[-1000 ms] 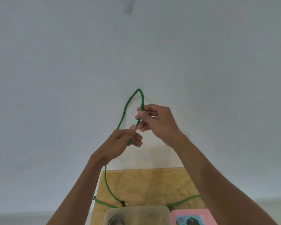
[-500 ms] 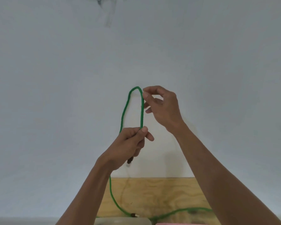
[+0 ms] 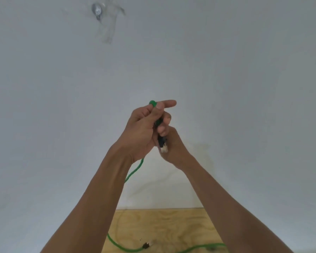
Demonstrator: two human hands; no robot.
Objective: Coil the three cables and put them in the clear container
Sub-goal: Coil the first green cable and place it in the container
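Above tabletop (image 3: 159,227), left hand (image 3: 142,130) grips folded green cable (image 3: 135,170), right hand (image 3: 171,143) pinches its plug; first coil underway, next wrap needs slack drawn up

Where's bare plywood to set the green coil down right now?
Only a strip of the plywood table shows. Bare wood lies in its middle and far part, up to the wall, between the two forearms. The near edge is crowded: the green cable runs across it, with a connector. Both hands, left and right, hold the cable's upper end.
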